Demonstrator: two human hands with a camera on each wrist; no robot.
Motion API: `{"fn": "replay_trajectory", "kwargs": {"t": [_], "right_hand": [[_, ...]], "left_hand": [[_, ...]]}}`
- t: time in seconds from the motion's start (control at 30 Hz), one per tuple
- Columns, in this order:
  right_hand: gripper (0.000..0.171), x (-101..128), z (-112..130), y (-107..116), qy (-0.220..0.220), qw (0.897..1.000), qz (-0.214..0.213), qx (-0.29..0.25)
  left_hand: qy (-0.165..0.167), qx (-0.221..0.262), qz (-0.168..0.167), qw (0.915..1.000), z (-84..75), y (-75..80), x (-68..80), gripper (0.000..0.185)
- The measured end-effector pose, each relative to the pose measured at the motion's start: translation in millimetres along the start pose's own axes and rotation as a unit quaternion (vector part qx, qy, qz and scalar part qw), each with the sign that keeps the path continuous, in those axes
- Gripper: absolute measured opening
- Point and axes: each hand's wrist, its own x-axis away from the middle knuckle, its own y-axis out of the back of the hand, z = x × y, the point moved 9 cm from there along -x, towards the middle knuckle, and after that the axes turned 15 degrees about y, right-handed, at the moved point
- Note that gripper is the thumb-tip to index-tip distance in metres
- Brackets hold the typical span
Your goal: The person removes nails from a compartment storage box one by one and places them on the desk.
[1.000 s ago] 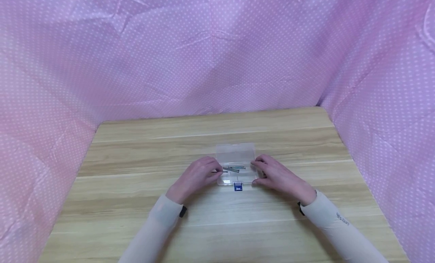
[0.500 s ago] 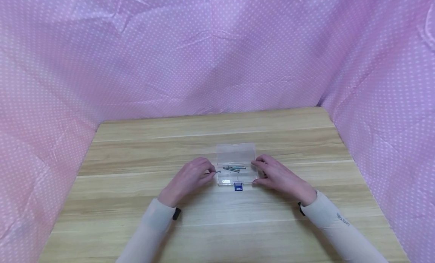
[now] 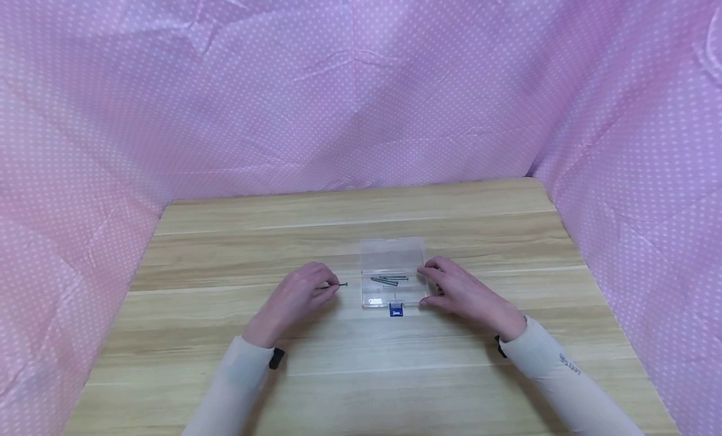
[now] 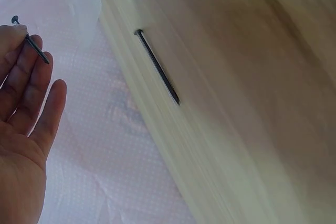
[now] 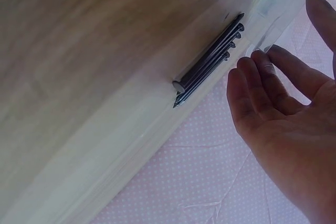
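Observation:
A clear plastic box (image 3: pixel 410 294) lies on the table with its lid folded back. Several nails (image 3: pixel 388 280) rest inside it. My left hand (image 3: pixel 296 293), to the left of the box and apart from it, pinches a single nail (image 4: pixel 37 50) between thumb and fingers, its head pointing toward the box. Another nail (image 4: pixel 157 67) lies on the tabletop in the left wrist view. At the box's right end, my right hand (image 3: pixel 465 293) holds the edge between thumb and fingers. Several dark nails (image 5: pixel 210 53) lie bunched on the table beside that hand, hidden in the head view.
A blue tag (image 3: pixel 396 310) sticks out at the box's front edge. The wooden table (image 3: pixel 361 373) reaches back to a pink dotted cloth (image 3: pixel 361 98), which hangs behind it and along both sides.
My left hand has drawn the pinched nail leftward out of the box and away from it. The right hand and the box have stayed in place.

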Motion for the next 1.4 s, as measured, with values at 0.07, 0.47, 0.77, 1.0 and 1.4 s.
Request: {"fn": "replay_trajectory", "kwargs": {"t": [0.07,0.47,0.77,1.0,1.4], "right_hand": [[0.063,0.1,-0.1,-0.3,0.000,1.000,0.000,0.001],[0.062,0.6,-0.5,-0.1,-0.001,1.000,-0.008,-0.005],[0.063,0.4,0.0,-0.2,0.004,1.000,-0.005,-0.001],[0.063,-0.5,0.2,0.0,0.008,1.000,-0.004,0.000],[0.061,-0.9,0.7,-0.3,0.009,1.000,-0.007,0.000]], "left_hand": [[0.001,0.003,-0.003,1.0000,3.1,2.6,1.4,0.011],[-0.003,-0.022,-0.008,0.9997,17.1,7.2,8.5,0.013],[0.011,-0.056,0.026,0.9980,21.6,0.0,12.9,0.010],[-0.006,-0.080,0.022,0.9965,24.0,-3.7,14.9,0.011],[0.022,-0.111,0.047,0.9925,32.2,-11.7,12.4,0.007]]}}
